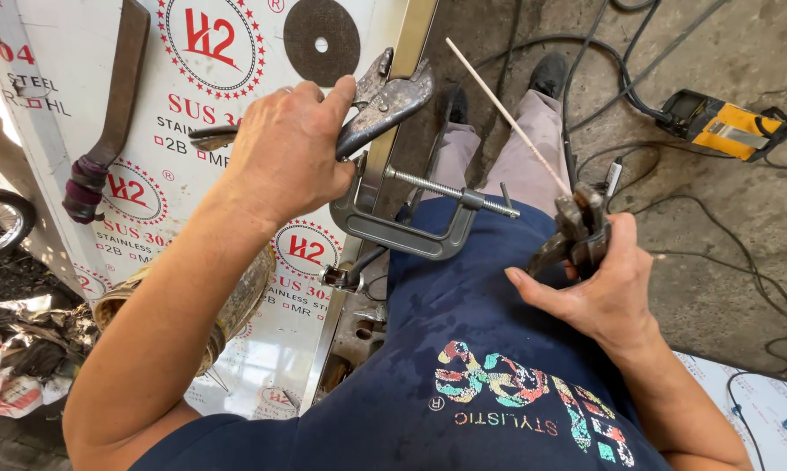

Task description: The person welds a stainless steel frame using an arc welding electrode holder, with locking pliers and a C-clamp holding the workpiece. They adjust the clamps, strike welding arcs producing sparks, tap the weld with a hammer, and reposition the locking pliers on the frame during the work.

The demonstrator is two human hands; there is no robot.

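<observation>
My left hand (287,150) grips the handles of grey locking pliers (386,100), whose jaws sit at a long metal strip (385,148) along the edge of a white steel sheet (79,52). A grey C-clamp (411,228) with a threaded screw is fixed on the same strip just below the pliers. My right hand (605,288) holds a welding electrode holder (577,228) that carries a thin pale welding rod (509,118) slanting up and to the left, its tip free in the air.
A dark cutting disc (321,39) and a flat rusty tool with a taped handle (106,122) lie on the sheet. A yellow welding machine (725,126) with black cables (603,96) sits on the concrete floor. My legs and shoes (546,74) stand beside the strip.
</observation>
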